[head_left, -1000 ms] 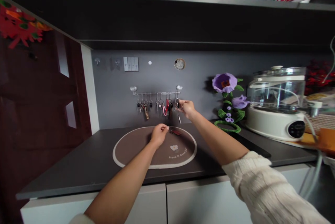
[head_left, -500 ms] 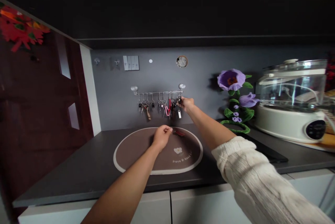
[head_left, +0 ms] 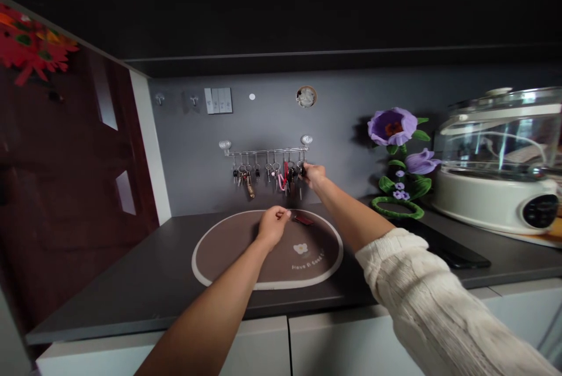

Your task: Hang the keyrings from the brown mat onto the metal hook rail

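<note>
My right hand (head_left: 315,175) reaches to the right end of a clear wall rack (head_left: 266,153), its fingertips closed on a bunch of keys (head_left: 301,171) hanging there. Several other key bunches (head_left: 246,173) hang along the rack, among them a red strap (head_left: 285,172) and a pink loop (head_left: 281,181). Lower down, my left hand (head_left: 274,226) is closed in a pinch over the brown oval mat (head_left: 237,253). A dark red tag (head_left: 304,220) shows just beyond its fingertips; whether the hand is joined to it I cannot tell.
A dark shelf (head_left: 281,13) overhangs the counter (head_left: 132,270). Purple artificial flowers (head_left: 393,127) stand on the right, beside a white appliance with a clear top (head_left: 483,194). A flat black object (head_left: 448,244) lies before them. Wall hooks (head_left: 194,101) are at upper left.
My view has tilted down slightly. The white tag under the right-hand keys has turned and no longer shows its white face. Both hands stay in nearly the same places.
</note>
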A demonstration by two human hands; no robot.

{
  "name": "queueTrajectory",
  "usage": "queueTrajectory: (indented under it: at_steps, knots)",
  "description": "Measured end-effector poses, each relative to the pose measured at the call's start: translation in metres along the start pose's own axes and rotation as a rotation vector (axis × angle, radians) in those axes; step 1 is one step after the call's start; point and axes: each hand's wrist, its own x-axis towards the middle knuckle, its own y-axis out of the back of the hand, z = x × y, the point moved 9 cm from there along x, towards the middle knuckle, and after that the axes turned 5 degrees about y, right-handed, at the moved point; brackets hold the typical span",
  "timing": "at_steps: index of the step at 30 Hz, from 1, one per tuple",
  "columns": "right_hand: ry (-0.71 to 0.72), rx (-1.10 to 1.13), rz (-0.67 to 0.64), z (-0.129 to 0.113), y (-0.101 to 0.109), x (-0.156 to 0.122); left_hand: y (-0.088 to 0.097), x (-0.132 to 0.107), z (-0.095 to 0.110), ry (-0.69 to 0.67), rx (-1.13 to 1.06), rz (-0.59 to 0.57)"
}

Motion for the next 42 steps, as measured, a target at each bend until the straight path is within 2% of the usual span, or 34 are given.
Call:
queueTrajectory:
  at_steps: [4,13,27,34,42]
  knots:
    - [0.066,-0.07,-0.035,-0.004,0.002,-0.001,0.0,0.0,0.001,-0.004,0.013,-0.001]
    - [0.077,-0.098,-0.137,-0.009,0.006,-0.007,0.001,0.0,0.001,-0.016,0.031,0.005]
    - [0.077,-0.287,-0.081,-0.003,0.035,-0.031,0.006,0.006,-0.001,-0.072,0.131,0.027]
    - [0.026,-0.328,-0.251,0.019,0.031,-0.066,0.01,0.009,-0.004,-0.064,0.2,0.039]
    - [0.307,-0.828,-0.498,0.034,0.029,-0.088,0.014,0.011,-0.012,-0.013,0.238,0.043]
